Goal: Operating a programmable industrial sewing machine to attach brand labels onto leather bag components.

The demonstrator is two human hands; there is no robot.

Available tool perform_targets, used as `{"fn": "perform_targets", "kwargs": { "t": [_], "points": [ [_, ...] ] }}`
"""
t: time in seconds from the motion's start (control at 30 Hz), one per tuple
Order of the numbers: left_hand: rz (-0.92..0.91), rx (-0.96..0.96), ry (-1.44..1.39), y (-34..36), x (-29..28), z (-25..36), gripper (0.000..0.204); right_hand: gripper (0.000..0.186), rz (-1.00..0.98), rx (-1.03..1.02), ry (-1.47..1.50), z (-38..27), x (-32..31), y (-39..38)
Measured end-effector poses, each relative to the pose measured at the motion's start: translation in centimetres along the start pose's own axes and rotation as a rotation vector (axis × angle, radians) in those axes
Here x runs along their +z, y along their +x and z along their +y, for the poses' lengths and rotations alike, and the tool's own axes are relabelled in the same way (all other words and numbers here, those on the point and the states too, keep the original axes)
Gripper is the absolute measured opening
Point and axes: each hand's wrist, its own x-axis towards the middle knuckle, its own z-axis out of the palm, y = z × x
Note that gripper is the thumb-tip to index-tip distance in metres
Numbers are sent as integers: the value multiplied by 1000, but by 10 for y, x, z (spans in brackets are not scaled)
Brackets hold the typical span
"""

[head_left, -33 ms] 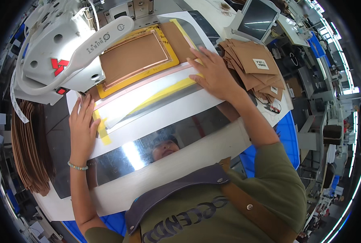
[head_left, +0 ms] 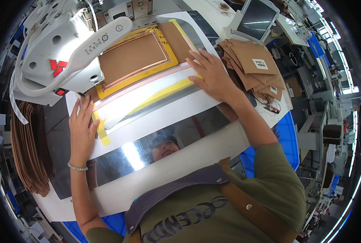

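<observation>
A yellow rectangular frame (head_left: 170, 54) with a copper-coloured inner border holds a brown panel (head_left: 134, 58) beside the white machine head (head_left: 55, 52). Below it lies a white sheet (head_left: 152, 117) with pink and yellow strips and a clear layer. My left hand (head_left: 82, 129) rests at the sheet's left edge, fingers stretched out, fingertips near the machine head and frame. My right hand (head_left: 213, 79) lies with spread fingers on the sheet's right side, at a brown board (head_left: 175, 40) beside the frame. I see nothing gripped in either hand.
Brown pieces are stacked at the left (head_left: 28, 150) and piled with labels at the right (head_left: 239, 58). A screen on a stand (head_left: 254, 20) stands behind the right pile. A shiny metal plate (head_left: 168, 135) borders the sheet's near side, and blue bins (head_left: 288, 146) sit below the table.
</observation>
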Motion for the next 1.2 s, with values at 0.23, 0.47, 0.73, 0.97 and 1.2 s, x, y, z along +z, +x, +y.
{"fn": "perform_targets", "kwargs": {
  "t": [0.23,0.47,0.73,0.97,1.2],
  "points": [
    [59,14,-33,-2,1,-1,55,47,-19,91,124,6,5,-4],
    [32,66,-73,-4,-5,-6,51,49,-99,90,102,8,1,-5],
    [187,8,-113,-5,-2,-10,60,49,-52,66,90,6,2,-1],
    [-29,13,29,-8,-4,-12,63,48,-117,111,73,4,1,-2],
    [27,-19,60,-7,-4,-5,63,47,-105,98,90,4,1,-3]
  ]
}}
